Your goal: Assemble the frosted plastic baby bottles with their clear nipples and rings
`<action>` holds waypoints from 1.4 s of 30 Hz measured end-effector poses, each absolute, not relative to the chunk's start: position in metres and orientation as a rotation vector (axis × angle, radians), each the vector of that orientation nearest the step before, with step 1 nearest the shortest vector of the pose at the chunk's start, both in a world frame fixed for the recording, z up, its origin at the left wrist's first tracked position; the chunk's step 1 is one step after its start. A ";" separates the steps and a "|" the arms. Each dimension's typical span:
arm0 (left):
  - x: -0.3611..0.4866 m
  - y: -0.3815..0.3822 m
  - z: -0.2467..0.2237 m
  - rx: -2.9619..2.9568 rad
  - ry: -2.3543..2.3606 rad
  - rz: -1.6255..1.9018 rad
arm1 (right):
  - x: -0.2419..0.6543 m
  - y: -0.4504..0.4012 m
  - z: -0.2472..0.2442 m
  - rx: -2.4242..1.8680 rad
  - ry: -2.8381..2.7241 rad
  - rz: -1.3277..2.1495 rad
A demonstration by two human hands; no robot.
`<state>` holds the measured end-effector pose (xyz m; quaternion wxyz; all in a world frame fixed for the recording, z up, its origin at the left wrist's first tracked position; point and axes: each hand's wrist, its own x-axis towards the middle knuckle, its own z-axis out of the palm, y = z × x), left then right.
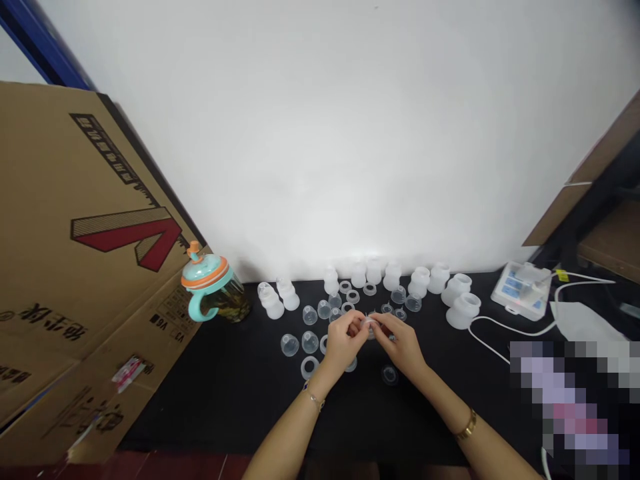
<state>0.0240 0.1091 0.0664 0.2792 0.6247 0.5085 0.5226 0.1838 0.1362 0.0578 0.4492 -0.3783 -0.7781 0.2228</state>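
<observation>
Both hands meet over the middle of the black table, fingers pinched together. Between them is a small whitish translucent bottle part, mostly hidden by the fingertips; its exact kind is unclear. My left hand grips its left side, and my right hand grips its right side. Around the hands lie several clear dome caps and white collar rings. Clear bottle nipples sit just behind my right hand, and another clear nipple lies in front of it.
White open-necked bottles line the back and right. Two capped bottles stand left, beside a teal-lidded jug. A large cardboard box borders the left. A clear plastic case and white cable lie right.
</observation>
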 end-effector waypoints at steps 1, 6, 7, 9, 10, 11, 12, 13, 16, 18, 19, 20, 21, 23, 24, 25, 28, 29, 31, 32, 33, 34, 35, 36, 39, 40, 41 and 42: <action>0.024 0.109 0.067 1.676 1.362 1.401 | 0.184 0.136 0.058 -0.933 -1.929 0.550; 0.024 0.109 0.066 1.685 1.369 1.394 | 0.185 0.137 0.056 -0.930 -1.944 0.539; 0.024 0.109 0.066 1.686 1.372 1.395 | 0.185 0.137 0.056 -0.933 -1.942 0.533; 0.024 0.109 0.065 1.690 1.375 1.397 | 0.185 0.137 0.056 -0.934 -1.937 0.527; 0.024 0.109 0.065 1.692 1.376 1.400 | 0.185 0.138 0.056 -0.930 -1.935 0.529; 0.024 0.109 0.065 1.694 1.377 1.402 | 0.185 0.138 0.056 -0.923 -1.935 0.528; 0.024 0.109 0.064 1.695 1.379 1.405 | 0.185 0.138 0.056 -0.915 -1.936 0.526; 0.025 0.109 0.064 1.696 1.380 1.407 | 0.185 0.138 0.056 -0.907 -1.937 0.520; 0.025 0.110 0.064 1.696 1.383 1.408 | 0.185 0.139 0.055 -0.881 -1.934 0.493; 0.025 0.111 0.064 1.702 1.384 1.404 | 0.185 0.139 0.054 -0.864 -1.927 0.474; 0.025 0.111 0.064 1.707 1.386 1.403 | 0.185 0.140 0.054 -0.854 -1.925 0.466; 0.024 0.111 0.064 1.714 1.390 1.403 | 0.186 0.140 0.053 -0.845 -1.925 0.459; 0.024 0.111 0.064 1.720 1.393 1.402 | 0.186 0.141 0.053 -0.837 -1.925 0.455; 0.024 0.111 0.063 1.728 1.394 1.401 | 0.186 0.142 0.052 -0.827 -1.926 0.446; 0.024 0.111 0.063 1.730 1.393 1.401 | 0.186 0.142 0.051 -0.825 -1.925 0.440; 0.024 0.111 0.062 1.731 1.390 1.401 | 0.186 0.142 0.051 -0.824 -1.922 0.433; 0.024 0.111 0.060 1.731 1.383 1.403 | 0.186 0.142 0.051 -0.823 -1.921 0.426; 0.024 0.111 0.059 1.731 1.384 1.401 | 0.186 0.142 0.051 -0.823 -1.922 0.430; 0.025 0.111 0.059 1.729 1.395 1.400 | 0.186 0.142 0.051 -0.819 -1.924 0.440; 0.025 0.112 0.058 1.730 1.400 1.400 | 0.186 0.142 0.051 -0.819 -1.924 0.443; 0.025 0.112 0.059 1.732 1.404 1.399 | 0.186 0.142 0.051 -0.821 -1.925 0.444; 0.025 0.112 0.059 1.735 1.405 1.398 | 0.186 0.142 0.051 -0.826 -1.927 0.445; 0.025 0.112 0.059 1.739 1.406 1.399 | 0.186 0.142 0.051 -0.832 -1.928 0.448; 0.025 0.112 0.060 1.740 1.407 1.403 | 0.186 0.142 0.051 -0.839 -1.928 0.455; 0.027 0.110 0.061 1.724 1.428 1.437 | 0.185 0.141 0.052 -0.879 -1.900 0.507; 0.027 0.109 0.061 1.708 1.441 1.454 | 0.185 0.141 0.052 -0.897 -1.882 0.534; 0.027 0.108 0.062 1.689 1.455 1.471 | 0.185 0.141 0.053 -0.917 -1.863 0.565; 0.028 0.107 0.062 1.669 1.467 1.486 | 0.185 0.141 0.053 -0.932 -1.846 0.596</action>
